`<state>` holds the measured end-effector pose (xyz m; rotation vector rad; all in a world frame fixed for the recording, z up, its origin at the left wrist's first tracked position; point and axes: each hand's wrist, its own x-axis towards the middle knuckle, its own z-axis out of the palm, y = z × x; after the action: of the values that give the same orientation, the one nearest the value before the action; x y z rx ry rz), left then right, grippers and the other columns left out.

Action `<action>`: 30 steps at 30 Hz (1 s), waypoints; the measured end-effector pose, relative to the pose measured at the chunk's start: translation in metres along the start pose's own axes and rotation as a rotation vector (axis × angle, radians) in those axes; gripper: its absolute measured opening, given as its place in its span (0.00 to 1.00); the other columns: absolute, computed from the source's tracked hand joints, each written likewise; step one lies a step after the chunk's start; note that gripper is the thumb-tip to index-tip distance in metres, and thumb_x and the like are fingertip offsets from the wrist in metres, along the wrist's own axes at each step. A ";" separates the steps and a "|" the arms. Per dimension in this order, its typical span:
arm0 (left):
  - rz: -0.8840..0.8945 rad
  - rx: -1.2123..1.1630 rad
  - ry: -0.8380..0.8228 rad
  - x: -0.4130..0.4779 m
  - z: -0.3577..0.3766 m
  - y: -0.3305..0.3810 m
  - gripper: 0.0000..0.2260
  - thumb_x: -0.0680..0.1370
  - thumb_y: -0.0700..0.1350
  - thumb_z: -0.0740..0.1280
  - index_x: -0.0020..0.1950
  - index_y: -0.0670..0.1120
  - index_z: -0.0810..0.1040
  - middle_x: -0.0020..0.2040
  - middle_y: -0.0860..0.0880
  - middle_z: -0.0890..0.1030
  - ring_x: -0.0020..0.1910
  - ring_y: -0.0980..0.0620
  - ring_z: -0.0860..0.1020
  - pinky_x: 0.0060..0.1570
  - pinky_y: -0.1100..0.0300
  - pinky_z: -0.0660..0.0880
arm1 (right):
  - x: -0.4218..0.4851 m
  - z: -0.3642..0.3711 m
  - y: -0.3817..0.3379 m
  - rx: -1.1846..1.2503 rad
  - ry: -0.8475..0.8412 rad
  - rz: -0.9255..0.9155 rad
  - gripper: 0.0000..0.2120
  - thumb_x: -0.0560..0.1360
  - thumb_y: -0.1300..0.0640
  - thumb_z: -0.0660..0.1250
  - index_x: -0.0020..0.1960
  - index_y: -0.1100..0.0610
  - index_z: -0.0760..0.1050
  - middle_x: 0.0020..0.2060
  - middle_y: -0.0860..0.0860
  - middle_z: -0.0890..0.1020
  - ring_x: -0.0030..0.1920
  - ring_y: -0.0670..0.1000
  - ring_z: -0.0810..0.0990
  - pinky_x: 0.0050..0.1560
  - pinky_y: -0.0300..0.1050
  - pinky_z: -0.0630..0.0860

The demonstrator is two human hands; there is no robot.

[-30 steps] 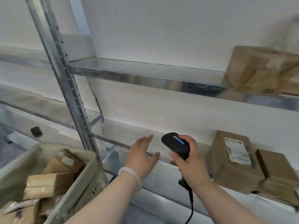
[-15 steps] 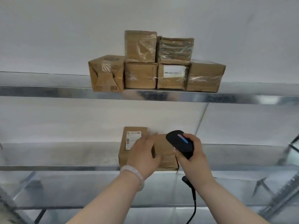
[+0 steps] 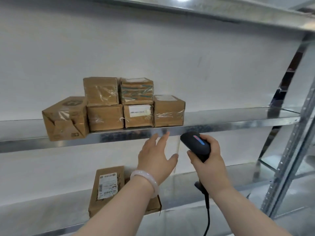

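Note:
My right hand (image 3: 208, 160) grips a black corded barcode scanner (image 3: 196, 144) with a lit red and blue strip, raised just under the front edge of the upper metal shelf (image 3: 221, 124). My left hand (image 3: 156, 157), a pale bangle on its wrist, is held up empty with straight fingers just below that edge, touching nothing. Several taped cardboard parcels (image 3: 109, 108) are stacked on the upper shelf, left of and above both hands. A flat labelled parcel (image 3: 107, 186) lies on the lower shelf behind my left forearm.
A perforated steel upright (image 3: 293, 150) and diagonal braces stand at the right. A white wall backs the shelves. Another shelf (image 3: 204, 9) runs overhead. The scanner's black cable (image 3: 207, 217) hangs down from my right hand.
Both hands have risen from the lower shelf's parcel to the upper shelf's front edge. My left hand has come off the lower parcel. The view has swung right and up.

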<state>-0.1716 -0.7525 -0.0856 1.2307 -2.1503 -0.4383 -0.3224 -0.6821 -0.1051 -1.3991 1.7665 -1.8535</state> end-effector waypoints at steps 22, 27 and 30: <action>-0.239 -0.188 0.326 0.081 0.011 0.062 0.40 0.77 0.50 0.70 0.82 0.56 0.48 0.75 0.47 0.62 0.75 0.47 0.60 0.73 0.51 0.64 | 0.167 0.000 -0.017 0.229 -0.138 -0.139 0.25 0.76 0.56 0.70 0.69 0.48 0.63 0.53 0.45 0.77 0.50 0.47 0.78 0.50 0.35 0.70; -0.317 -0.366 0.413 0.089 0.014 0.079 0.37 0.78 0.46 0.69 0.81 0.59 0.52 0.72 0.48 0.61 0.69 0.46 0.69 0.61 0.61 0.63 | 0.180 0.001 -0.005 0.297 -0.182 -0.106 0.26 0.76 0.56 0.71 0.68 0.46 0.63 0.54 0.44 0.78 0.53 0.51 0.80 0.55 0.45 0.78; -0.342 -0.393 0.435 0.093 0.019 0.091 0.36 0.79 0.47 0.69 0.81 0.57 0.52 0.73 0.48 0.60 0.69 0.45 0.69 0.64 0.58 0.67 | 0.183 -0.011 0.000 0.294 -0.197 -0.114 0.25 0.76 0.57 0.71 0.68 0.46 0.63 0.49 0.41 0.76 0.43 0.42 0.81 0.43 0.35 0.79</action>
<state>-0.2787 -0.7864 -0.0175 1.3184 -1.4136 -0.6347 -0.4257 -0.8059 -0.0173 -1.5295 1.2867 -1.8649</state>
